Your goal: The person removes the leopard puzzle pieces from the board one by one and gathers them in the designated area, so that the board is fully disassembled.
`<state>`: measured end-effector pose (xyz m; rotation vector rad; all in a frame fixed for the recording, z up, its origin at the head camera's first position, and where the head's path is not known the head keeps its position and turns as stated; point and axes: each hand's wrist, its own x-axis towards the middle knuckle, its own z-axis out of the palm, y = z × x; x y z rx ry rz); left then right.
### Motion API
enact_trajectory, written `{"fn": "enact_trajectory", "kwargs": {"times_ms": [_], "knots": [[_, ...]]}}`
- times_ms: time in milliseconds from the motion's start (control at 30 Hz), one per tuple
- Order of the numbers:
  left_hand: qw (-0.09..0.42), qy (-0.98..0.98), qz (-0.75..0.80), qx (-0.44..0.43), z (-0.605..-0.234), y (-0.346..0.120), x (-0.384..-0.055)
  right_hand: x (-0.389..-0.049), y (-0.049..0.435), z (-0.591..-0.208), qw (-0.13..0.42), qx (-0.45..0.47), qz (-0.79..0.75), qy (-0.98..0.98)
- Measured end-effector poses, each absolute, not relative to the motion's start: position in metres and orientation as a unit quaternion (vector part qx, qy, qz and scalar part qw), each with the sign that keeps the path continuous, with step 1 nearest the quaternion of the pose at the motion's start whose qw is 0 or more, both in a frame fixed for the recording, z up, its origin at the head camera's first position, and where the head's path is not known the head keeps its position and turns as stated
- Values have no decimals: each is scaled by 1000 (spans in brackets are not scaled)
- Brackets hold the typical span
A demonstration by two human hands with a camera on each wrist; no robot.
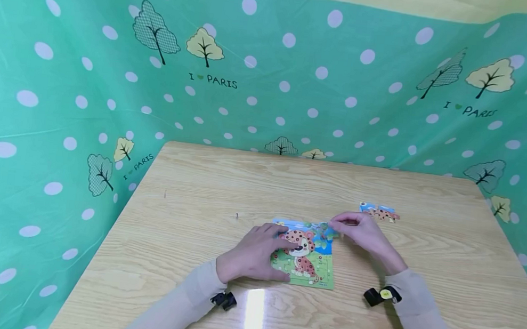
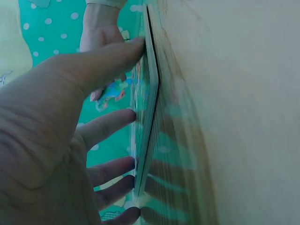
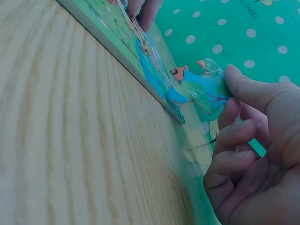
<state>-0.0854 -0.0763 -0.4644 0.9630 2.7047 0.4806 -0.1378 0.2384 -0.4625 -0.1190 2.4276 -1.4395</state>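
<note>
A leopard jigsaw puzzle (image 1: 303, 268) with blue sky and green grass lies flat on the wooden table. Over its left side my left hand (image 1: 258, 252) rests, thumb and fingers spread and fairly straight. The left wrist view shows the thumb and fingertips against the puzzle board (image 2: 152, 75). Between thumb and index finger, my right hand (image 1: 363, 233) pinches a puzzle piece (image 3: 206, 89) with blue and green leafy parts, held at the board's far right corner. In the right wrist view the piece tilts above the board's edge; whether it touches the board I cannot tell.
Beyond the right hand lie several more puzzle pieces (image 1: 381, 214), spotted orange and blue. The wooden table (image 1: 180, 220) reaches back to a green dotted curtain (image 1: 299, 98). A small dark mark (image 1: 237, 216) shows on the tabletop left of the puzzle.
</note>
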Motion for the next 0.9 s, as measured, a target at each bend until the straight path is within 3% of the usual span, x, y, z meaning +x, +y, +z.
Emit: {"fn": "enact_trajectory", "kwargs": {"times_ms": [400, 900], "knots": [[126, 923, 160, 328, -464, -78, -85, -138, 250, -460, 197, -54, -515, 832], [124, 921, 151, 336, -466, -79, -85, -145, 272, -455, 149, -20, -520, 841]]}}
